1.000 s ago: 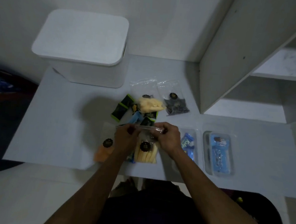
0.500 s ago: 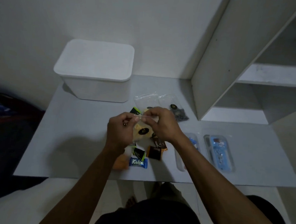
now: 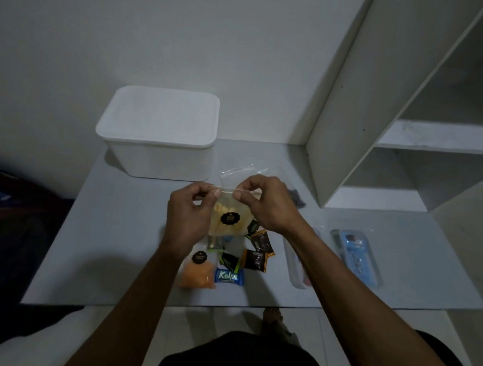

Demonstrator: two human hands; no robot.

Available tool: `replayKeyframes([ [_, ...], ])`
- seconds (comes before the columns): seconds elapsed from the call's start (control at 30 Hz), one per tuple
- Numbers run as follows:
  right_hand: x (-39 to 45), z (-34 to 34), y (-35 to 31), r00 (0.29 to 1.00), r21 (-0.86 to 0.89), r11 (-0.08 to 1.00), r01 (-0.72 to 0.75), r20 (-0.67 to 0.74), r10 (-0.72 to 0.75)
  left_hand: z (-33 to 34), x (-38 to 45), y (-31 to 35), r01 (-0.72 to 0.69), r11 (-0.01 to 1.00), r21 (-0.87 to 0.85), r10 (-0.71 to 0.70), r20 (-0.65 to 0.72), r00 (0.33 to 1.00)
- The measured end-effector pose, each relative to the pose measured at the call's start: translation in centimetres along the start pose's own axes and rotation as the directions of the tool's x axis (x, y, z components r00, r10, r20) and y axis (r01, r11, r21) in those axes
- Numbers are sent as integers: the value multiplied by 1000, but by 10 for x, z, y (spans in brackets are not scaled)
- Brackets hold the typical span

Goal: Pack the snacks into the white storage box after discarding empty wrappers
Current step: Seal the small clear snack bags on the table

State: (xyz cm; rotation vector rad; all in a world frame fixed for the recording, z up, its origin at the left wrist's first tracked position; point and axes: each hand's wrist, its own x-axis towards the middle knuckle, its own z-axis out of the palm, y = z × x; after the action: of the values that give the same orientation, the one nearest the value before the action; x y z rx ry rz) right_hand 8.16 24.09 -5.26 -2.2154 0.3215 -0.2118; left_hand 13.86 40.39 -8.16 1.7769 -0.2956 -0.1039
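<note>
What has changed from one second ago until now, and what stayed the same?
Both hands, left hand and right hand, lifted the clear zip bag of yellow snacks off the white table, still pinching its top edge. The lidded white storage box and the small wrapped snacks stayed put.

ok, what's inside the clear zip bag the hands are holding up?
The clear zip bag holds pale yellow snack pieces. A black round sticker covers part of them, and the left hand and right hand pinch its top strip.
</note>
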Motion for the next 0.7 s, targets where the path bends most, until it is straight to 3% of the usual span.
replayKeyframes([
  [0.17, -5, 4, -1, 1000, -14, 1000, 11, -7, -11, 0, -1, 5, 18, 998, -58, -11, 102, 995],
  [0.47, -16, 5, 6, 997, 214, 975, -59, -37, 68, -7, -3, 7, 34, 998, -51, -30, 77, 997],
  [0.7, -18, -6, 8, 984, 388, 904, -179, 61, 168, -12, -7, 10, 25, 996, -91, -8, 182, 983],
])
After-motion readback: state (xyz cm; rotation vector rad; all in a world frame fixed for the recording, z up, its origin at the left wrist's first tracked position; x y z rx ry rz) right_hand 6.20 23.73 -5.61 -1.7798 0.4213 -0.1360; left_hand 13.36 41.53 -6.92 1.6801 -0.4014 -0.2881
